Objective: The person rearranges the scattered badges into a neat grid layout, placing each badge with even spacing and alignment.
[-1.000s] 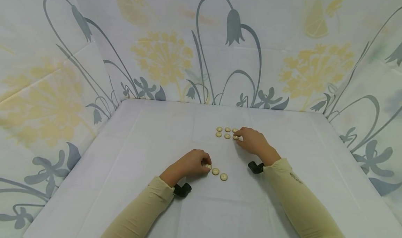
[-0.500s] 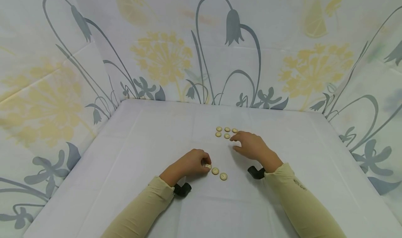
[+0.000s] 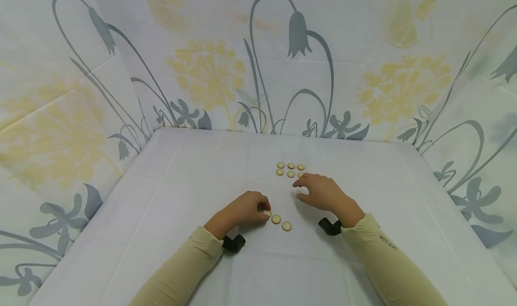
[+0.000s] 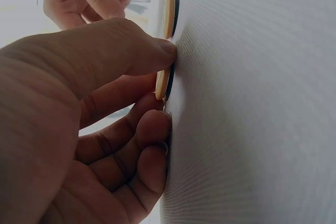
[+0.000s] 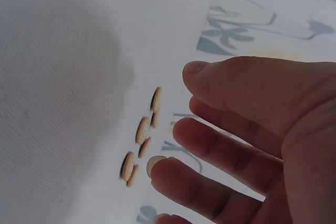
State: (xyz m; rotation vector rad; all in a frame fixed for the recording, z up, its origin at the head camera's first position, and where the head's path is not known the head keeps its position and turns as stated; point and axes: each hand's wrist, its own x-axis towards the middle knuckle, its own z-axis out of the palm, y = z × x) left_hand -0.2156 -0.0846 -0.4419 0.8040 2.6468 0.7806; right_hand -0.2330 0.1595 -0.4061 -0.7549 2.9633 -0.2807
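Right hand [image 3: 322, 193] sits slightly lower in the head view than one second ago; fingertips now off the lower-right button [image 3: 300, 175], which the hand partly covers from this angle. That button is one of six buttons [image 3: 291, 174] lying flat in two rows of three, just right of and below frame centre, on the white worktop [image 3: 194, 176]. Right hand state: holding nothing, thumb and fingers spread with a clear gap. Left hand [image 3: 245, 209], lower centre, unmoved: thumb and fingers narrow, pinching a near button [image 3: 267, 213] at the worktop surface. Two loose buttons [image 3: 276, 219] continue from it in a diagonal line toward lower right. Flower-printed cloth [image 3: 299, 34] fills the upper frame.
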